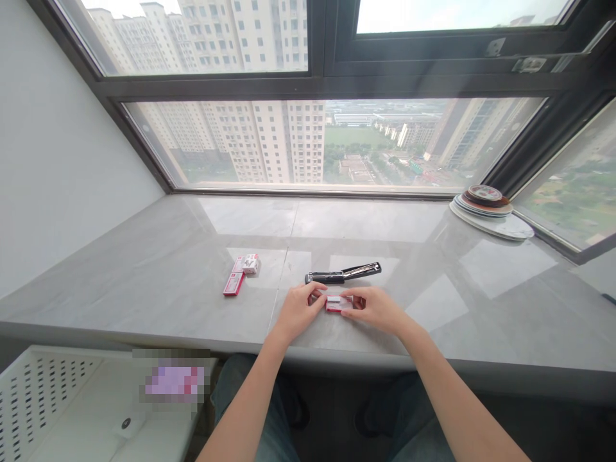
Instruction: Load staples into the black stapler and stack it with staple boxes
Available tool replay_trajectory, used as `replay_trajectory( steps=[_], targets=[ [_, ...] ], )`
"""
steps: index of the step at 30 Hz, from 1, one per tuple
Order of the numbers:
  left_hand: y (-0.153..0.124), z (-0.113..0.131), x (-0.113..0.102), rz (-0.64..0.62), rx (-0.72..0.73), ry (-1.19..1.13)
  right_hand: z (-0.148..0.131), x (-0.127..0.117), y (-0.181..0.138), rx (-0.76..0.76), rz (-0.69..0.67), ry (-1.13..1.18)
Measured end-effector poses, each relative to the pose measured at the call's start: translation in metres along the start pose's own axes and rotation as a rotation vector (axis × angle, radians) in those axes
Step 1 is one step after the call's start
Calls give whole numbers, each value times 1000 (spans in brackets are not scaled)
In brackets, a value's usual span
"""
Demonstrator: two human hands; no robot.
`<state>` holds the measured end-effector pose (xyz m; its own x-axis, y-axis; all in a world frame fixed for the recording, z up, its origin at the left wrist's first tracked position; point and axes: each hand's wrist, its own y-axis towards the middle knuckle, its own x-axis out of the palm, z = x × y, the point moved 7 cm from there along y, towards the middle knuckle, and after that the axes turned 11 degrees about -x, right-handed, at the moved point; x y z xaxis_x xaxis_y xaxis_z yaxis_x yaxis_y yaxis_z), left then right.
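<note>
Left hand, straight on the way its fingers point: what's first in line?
The small red-and-white box, right at the left hand's fingertips; whether they already touch is unclear. The right hand, gripping that box, comes next.

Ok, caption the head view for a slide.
Left hand and right hand at a small red-and-white box, beside an opened black stapler.

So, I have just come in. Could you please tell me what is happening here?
A person has both hands at a small box on the counter. The right hand grips its right end; the left hand is at its left end. An opened stapler lies just beyond. More boxes sit off to the left.
</note>
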<state>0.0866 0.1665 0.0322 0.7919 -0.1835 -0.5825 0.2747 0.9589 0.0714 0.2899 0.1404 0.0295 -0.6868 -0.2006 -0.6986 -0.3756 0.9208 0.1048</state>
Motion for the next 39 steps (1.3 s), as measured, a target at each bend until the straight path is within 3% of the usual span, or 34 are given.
replay_trajectory(
  steps=[3, 7, 9, 12, 16, 19, 29, 36, 39],
  targets=[
    [0, -3, -2, -9, -21, -46, -7, 1, 4, -1, -17, -23],
    [14, -15, -24, 242, -88, 70, -14, -2, 14, 1, 69, -69],
    [26, -19, -30, 308, -88, 182, -18, 2, 20, -20, 52, -92],
    [40, -25, -20, 189, -52, 255, -27, 8, 30, -81, 28, -138],
    [35, -29, -7, 72, -19, 209, -31, -1, 36, -134, 159, -171],
    [23, -27, -3, 63, -18, 183, -29, -4, 42, -127, 200, -195],
    [14, -21, -7, 72, -18, 163, -34, 6, 59, -144, 15, -240],
    [16, -22, -7, 80, -29, 158, -31, -12, 41, -24, 146, -265],
    [16, -21, -7, 79, -30, 155, -38, -5, 35, -22, 130, -190]
  ],
)
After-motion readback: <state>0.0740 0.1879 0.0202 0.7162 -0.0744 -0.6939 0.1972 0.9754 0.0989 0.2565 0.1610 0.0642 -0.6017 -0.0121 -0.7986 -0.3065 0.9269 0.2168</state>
